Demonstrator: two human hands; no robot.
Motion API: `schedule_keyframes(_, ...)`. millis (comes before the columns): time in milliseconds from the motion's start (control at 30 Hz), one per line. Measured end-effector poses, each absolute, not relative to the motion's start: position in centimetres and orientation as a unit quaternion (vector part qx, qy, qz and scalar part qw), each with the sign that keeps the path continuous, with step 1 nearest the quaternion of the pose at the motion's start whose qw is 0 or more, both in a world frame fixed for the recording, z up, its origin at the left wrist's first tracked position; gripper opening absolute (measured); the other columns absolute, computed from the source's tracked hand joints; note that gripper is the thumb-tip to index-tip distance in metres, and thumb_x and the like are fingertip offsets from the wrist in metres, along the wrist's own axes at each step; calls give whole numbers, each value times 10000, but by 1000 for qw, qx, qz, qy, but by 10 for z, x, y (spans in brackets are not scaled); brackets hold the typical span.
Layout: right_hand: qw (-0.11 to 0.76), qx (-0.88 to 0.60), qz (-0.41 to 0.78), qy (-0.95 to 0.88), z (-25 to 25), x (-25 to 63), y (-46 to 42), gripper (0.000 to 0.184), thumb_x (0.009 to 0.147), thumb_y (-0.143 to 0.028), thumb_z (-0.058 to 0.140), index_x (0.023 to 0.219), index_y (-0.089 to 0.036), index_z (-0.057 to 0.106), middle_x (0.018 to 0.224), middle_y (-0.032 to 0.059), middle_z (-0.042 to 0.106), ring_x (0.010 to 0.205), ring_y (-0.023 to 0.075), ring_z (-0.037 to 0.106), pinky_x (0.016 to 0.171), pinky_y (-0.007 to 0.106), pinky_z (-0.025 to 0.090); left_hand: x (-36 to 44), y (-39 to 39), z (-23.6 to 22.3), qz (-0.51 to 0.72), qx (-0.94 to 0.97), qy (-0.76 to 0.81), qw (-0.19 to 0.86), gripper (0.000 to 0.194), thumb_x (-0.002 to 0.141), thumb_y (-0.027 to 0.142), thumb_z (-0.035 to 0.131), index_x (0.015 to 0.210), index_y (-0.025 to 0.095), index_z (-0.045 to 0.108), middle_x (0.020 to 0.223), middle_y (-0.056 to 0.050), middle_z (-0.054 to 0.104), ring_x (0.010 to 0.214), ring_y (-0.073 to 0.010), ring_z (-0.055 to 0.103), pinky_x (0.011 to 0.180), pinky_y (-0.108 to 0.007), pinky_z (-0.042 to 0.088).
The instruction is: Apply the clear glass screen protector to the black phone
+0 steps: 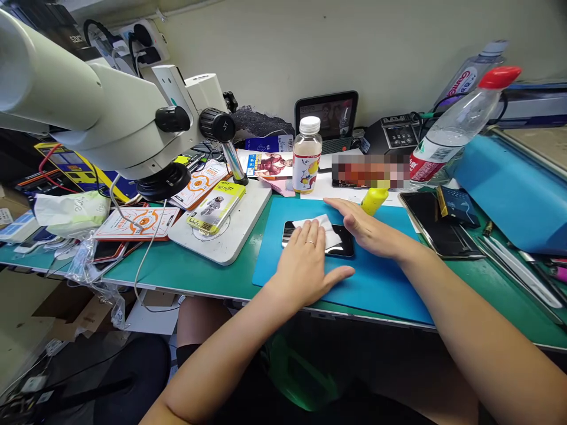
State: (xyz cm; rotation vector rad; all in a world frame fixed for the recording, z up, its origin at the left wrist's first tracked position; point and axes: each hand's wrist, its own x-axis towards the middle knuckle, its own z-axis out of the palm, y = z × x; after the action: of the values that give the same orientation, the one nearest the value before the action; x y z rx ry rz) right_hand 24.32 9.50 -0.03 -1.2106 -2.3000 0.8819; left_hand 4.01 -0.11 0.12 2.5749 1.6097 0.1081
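Observation:
A smartphone (345, 241) with a dark glossy face lies flat on the blue mat (376, 283). Over its middle is a crumpled white tissue (330, 231). My left hand (305, 262), with a ring on one finger, lies flat on the tissue with its thumb out to the side. To the right, my right hand (367, 229) is open, fingers straight and pointing left, above the phone's right end. Nothing shows in its grasp. A small yellow bottle (375, 199) stands just behind the right hand, partly hidden by it.
A microscope (119, 112) overhangs the left side, its white base (234, 236) bearing a yellow battery package (217, 206). A juice bottle (307, 156) stands behind the mat. On the right are a dark phone-sized panel (434, 224), tweezers (518, 265) and a red-capped bottle (460, 130).

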Motion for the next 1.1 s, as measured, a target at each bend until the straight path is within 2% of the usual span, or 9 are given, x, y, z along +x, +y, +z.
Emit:
schedule_keyframes(67,202,-433,313,-821,-4,244,97,1256,845,-1022,107,1678,-146,450,1762,205,405,1651,461,320,1376,617,200,56,-3,3,34,851,524,22,1072,1050,828,308,1683,-36,352,1765,-254,317,1681,-369,298,1387,-483,284)
schedule_keyframes(233,212,-429,308,-823,-10,246,102,1176,856,-1008,99,1673,-248,470,1761,143,427,1644,441,349,1357,677,218,85,-8,1,13,860,511,-13,1122,1023,857,320,1686,-47,335,1757,-251,338,1673,-362,326,1392,-454,276)
schedule_keyframes(367,211,-427,306,-824,-10,247,102,1197,842,-1018,108,1671,-236,475,1756,156,433,1643,455,345,1352,693,218,86,-6,1,23,872,488,4,1112,1029,848,319,1695,-43,310,1771,-233,321,1685,-347,300,1398,-452,265)
schedule_keyframes(567,202,-427,300,-829,-4,246,98,1190,854,-1004,98,1675,-223,461,1752,173,434,1637,450,361,1344,693,243,47,-3,3,42,895,441,52,927,1095,758,287,1678,47,404,1785,-164,327,1696,-302,283,1397,-492,262)
schedule_keyframes(733,190,-425,299,-833,3,244,93,1182,862,-998,109,1675,-212,455,1749,173,441,1635,438,369,1352,669,243,0,0,-3,48,870,488,54,870,1121,714,270,1690,65,380,1791,-163,305,1692,-307,294,1392,-545,259)
schedule_keyframes(867,177,-429,299,-834,7,243,92,1183,869,-987,106,1680,-194,445,1749,188,435,1634,444,367,1347,672,252,-20,9,-4,41,847,528,51,801,1141,662,319,1682,77,397,1780,-174,333,1686,-310,309,1385,-531,281)
schedule_keyframes(1100,178,-427,294,-836,4,244,93,1175,867,-988,112,1679,-207,445,1744,191,442,1630,447,374,1336,691,263,-6,1,-3,34,835,547,46,940,1104,734,343,1690,-1,352,1783,-213,282,1691,-360,272,1387,-535,280)
